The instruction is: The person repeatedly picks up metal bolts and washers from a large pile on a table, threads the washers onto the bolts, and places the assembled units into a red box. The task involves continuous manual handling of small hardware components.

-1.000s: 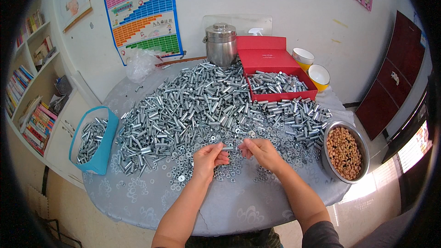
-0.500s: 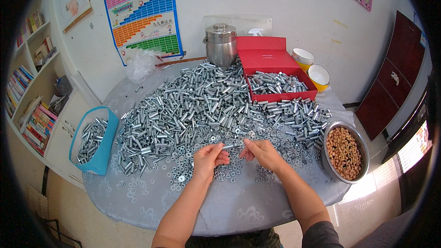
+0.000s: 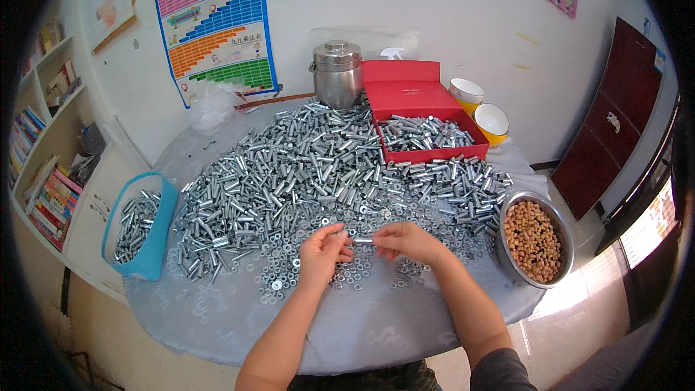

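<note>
Right grip (image 3: 410, 241) on fastener (image 3: 363, 241); red box (image 3: 439, 153): bolts (image 3: 423, 132), seemingly.

Open lane nearside of left hand (image 3: 322, 255) and right hand (image 3: 407, 241), over bare tablecloth (image 3: 362, 329) — metal pile (image 3: 289, 166) blocks beyond both; steel bowl (image 3: 510, 264) to the right, blue bin (image 3: 161, 228) well left.
</note>
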### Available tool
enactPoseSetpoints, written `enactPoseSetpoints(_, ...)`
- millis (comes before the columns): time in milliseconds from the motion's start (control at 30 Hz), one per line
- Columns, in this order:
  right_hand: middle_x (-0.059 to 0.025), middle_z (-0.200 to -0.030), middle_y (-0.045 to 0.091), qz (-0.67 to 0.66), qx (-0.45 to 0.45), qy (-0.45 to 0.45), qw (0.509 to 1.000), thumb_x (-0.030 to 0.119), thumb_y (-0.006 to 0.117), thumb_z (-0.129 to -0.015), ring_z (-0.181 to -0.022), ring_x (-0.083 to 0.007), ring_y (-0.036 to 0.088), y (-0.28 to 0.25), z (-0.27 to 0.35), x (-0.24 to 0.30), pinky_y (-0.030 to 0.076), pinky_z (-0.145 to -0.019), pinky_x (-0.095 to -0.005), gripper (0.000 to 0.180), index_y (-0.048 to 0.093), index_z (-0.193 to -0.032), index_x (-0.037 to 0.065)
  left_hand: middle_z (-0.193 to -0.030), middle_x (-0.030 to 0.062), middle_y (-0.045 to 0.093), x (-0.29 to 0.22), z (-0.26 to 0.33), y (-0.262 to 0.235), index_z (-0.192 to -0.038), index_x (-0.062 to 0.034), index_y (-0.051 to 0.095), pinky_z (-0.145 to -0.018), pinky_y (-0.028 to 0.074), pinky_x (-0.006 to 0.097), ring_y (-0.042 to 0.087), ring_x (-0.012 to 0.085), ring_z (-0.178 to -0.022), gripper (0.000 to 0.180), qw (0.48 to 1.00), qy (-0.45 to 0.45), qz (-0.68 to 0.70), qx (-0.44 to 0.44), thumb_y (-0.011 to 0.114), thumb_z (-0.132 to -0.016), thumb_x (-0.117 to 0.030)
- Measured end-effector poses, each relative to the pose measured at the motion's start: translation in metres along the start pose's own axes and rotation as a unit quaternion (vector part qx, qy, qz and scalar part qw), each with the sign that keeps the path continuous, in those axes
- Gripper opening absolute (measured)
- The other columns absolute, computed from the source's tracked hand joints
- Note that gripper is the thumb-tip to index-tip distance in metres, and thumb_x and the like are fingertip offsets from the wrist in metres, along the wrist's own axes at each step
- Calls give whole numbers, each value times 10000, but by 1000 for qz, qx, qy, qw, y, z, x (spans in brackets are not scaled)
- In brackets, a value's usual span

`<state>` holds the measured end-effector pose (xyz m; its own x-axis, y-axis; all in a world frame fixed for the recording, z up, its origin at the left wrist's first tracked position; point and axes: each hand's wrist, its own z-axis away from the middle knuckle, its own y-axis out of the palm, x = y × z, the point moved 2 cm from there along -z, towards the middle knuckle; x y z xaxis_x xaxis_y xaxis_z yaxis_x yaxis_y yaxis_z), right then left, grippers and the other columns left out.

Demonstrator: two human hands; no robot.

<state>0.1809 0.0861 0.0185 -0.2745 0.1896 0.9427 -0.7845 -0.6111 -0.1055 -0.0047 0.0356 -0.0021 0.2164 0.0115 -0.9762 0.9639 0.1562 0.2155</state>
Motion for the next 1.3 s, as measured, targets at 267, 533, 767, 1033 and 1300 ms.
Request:
enactPoseSetpoints(267,-144,-1296,436,-302,-227,-307,874,109,516,-874,-1076,-206,518,-60,2,13,422,-878,-304,549,261,-1351,13,-785,105,608,-7,-1,-3,-1021,17,574,-510,506,240,578,130,-610,211,999,-14,15,-43,514,-881,-129)
enactPoseSetpoints(533,-102,-904,651,131,-345,-221,902,51,547,-818,-816,-191,609,-54,-9,-18,451,-757,-264,187,622,-983,5,-707,38,606,2,-12,-22,-919,-5,633,-494,374,195,526,67,-581,129,980,76,-140,-119,563,-840,-79)
enactPoseSetpoints(767,-124,-1061,590,421,-334,-280,795,63,603,-715,-973,-308,536,-44,-7,-21,412,-862,-389,286,617,-1000,47,-727,35,613,0,-17,-41,-901,-26,646,-536,402,232,504,91,-589,127,936,135,-258,-199,575,-801,-60)
enactPoseSetpoints(1033,-106,-986,603,433,-336,-309,777,90,621,-700,-901,-298,560,-39,-4,-17,436,-802,-388,244,624,-938,37,-794,86,596,-8,-37,-67,-864,-41,644,-685,416,336,518,235,-740,178,845,193,-454,-203,598,-702,16)
enactPoseSetpoints(1300,-110,-983,607,429,-322,-318,782,96,634,-694,-878,-305,567,-38,-3,-15,452,-784,-383,242,627,-928,35,-831,89,574,-22,-69,-53,-831,-64,677,-779,421,351,498,277,-853,214,702,290,-648,-53,626,-637,13)
